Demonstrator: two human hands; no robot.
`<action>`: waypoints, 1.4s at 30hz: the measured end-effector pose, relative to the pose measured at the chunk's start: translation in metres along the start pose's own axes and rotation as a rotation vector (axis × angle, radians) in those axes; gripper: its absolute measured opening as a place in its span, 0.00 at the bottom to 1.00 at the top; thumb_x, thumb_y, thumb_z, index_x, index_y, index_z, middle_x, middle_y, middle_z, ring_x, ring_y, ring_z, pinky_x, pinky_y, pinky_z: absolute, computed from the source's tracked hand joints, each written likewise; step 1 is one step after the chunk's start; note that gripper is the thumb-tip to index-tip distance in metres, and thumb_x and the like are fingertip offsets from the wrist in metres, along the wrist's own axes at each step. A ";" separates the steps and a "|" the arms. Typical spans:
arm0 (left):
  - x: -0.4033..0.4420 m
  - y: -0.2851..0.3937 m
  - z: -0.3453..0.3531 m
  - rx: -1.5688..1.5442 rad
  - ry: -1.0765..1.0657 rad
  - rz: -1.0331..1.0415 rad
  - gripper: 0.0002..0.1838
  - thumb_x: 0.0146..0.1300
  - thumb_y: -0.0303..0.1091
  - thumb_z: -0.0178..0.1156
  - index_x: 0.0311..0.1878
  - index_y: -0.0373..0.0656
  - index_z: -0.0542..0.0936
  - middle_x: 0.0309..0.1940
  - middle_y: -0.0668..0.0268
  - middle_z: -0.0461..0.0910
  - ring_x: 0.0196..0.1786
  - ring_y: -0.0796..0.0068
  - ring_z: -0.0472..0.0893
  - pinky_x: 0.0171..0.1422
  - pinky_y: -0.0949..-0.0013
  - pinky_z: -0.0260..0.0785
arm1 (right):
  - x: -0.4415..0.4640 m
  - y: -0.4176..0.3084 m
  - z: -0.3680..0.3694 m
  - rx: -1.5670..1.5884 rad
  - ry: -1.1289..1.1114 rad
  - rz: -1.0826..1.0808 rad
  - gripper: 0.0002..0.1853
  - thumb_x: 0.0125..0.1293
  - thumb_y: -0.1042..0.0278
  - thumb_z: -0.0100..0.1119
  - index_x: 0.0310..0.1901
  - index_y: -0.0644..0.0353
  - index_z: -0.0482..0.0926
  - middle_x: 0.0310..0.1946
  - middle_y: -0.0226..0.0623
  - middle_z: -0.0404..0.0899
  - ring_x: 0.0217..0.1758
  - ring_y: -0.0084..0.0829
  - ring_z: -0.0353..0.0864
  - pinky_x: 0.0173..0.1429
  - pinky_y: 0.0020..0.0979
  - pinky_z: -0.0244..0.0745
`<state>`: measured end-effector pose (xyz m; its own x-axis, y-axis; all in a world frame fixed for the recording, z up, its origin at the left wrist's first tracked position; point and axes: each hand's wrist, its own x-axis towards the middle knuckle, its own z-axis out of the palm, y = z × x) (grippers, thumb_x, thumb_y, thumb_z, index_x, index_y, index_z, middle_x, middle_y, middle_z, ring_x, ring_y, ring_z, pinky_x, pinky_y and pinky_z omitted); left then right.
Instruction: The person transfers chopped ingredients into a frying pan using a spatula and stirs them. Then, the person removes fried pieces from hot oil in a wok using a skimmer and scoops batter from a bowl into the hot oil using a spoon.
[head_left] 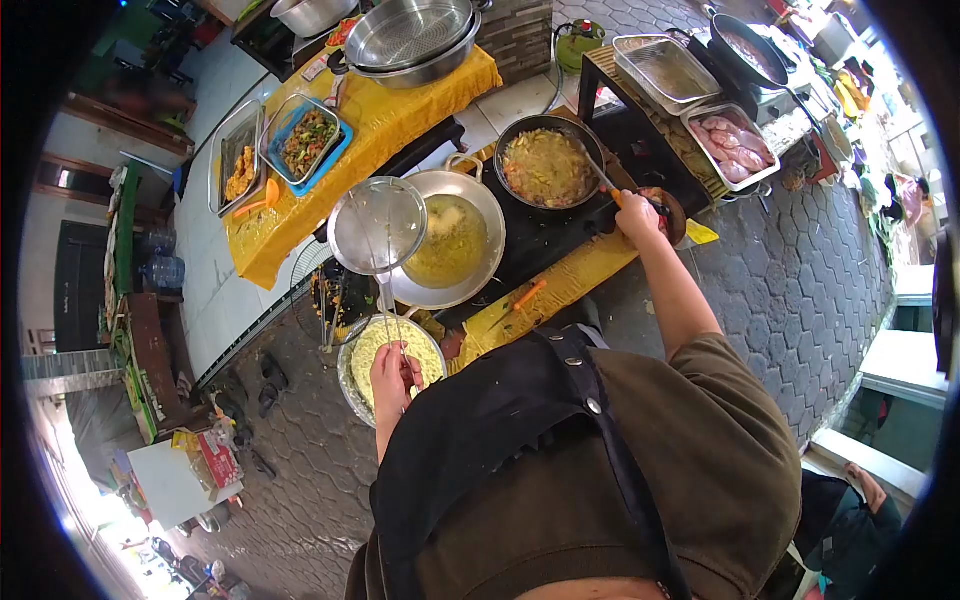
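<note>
My left hand [392, 378] is closed round the handle of a round mesh strainer [378, 226], above a bowl of pale yellow food [365, 362]. The strainer's mesh overlaps the left side of a wide silver pan [482, 204] holding yellow oil with a pale lump in it. With closed fingers my right hand [638, 216] grips a utensil [603, 180] whose far end reaches into a dark pan [545, 165] of chunky brown food in liquid.
Trays of cooked food [307, 143] and stacked steel pans [412, 35] stand on the yellow-covered table [385, 110]. A tray of raw meat [732, 145] and a black wok [745, 48] are at the upper right. An orange carrot-like piece [530, 294] lies on the near yellow edge.
</note>
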<state>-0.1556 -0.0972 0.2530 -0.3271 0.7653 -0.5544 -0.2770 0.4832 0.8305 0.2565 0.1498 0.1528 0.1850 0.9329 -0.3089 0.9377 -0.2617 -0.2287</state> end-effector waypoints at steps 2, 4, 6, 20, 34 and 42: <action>0.000 0.000 -0.001 -0.003 0.018 0.006 0.12 0.67 0.41 0.47 0.40 0.40 0.69 0.16 0.64 0.71 0.13 0.78 0.68 0.16 0.75 0.62 | 0.010 0.009 0.018 0.019 0.037 0.088 0.17 0.52 0.70 0.53 0.46 0.58 0.74 0.42 0.47 0.78 0.48 0.45 0.77 0.48 0.41 0.74; -0.001 0.000 -0.001 0.008 0.025 0.006 0.12 0.67 0.41 0.47 0.40 0.40 0.69 0.16 0.64 0.71 0.13 0.78 0.68 0.16 0.75 0.62 | 0.004 0.016 0.026 0.108 -0.010 0.079 0.17 0.51 0.70 0.54 0.46 0.59 0.74 0.43 0.47 0.78 0.49 0.45 0.77 0.49 0.41 0.73; -0.003 0.000 -0.003 0.011 0.013 0.008 0.12 0.67 0.41 0.47 0.40 0.40 0.69 0.16 0.64 0.71 0.13 0.78 0.68 0.17 0.75 0.62 | 0.012 0.042 0.063 0.254 0.025 -0.020 0.17 0.50 0.72 0.58 0.44 0.63 0.73 0.34 0.44 0.80 0.36 0.40 0.80 0.35 0.38 0.75; -0.005 0.005 -0.006 0.026 0.035 -0.018 0.11 0.67 0.40 0.47 0.40 0.41 0.69 0.17 0.63 0.71 0.13 0.77 0.69 0.16 0.75 0.61 | -0.003 -0.030 0.104 1.579 -0.514 0.335 0.05 0.57 0.74 0.56 0.31 0.59 0.69 0.17 0.26 0.64 0.13 0.18 0.59 0.13 0.22 0.50; -0.004 0.005 -0.005 0.033 0.070 0.000 0.12 0.68 0.41 0.46 0.41 0.40 0.69 0.17 0.64 0.71 0.14 0.79 0.68 0.17 0.76 0.61 | -0.002 -0.042 0.073 0.694 -0.117 -0.001 0.29 0.55 0.70 0.59 0.60 0.63 0.66 0.22 0.34 0.70 0.17 0.24 0.67 0.21 0.30 0.61; -0.002 0.005 0.001 0.005 0.038 0.003 0.12 0.68 0.40 0.46 0.40 0.40 0.69 0.16 0.64 0.70 0.14 0.78 0.68 0.17 0.75 0.62 | 0.013 -0.053 0.078 0.604 -0.286 0.135 0.24 0.54 0.68 0.59 0.56 0.57 0.71 0.23 0.34 0.73 0.20 0.28 0.72 0.22 0.32 0.66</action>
<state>-0.1552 -0.0959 0.2578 -0.3625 0.7500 -0.5533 -0.2711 0.4831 0.8325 0.1861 0.1564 0.0893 0.1262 0.8021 -0.5836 0.5679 -0.5408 -0.6205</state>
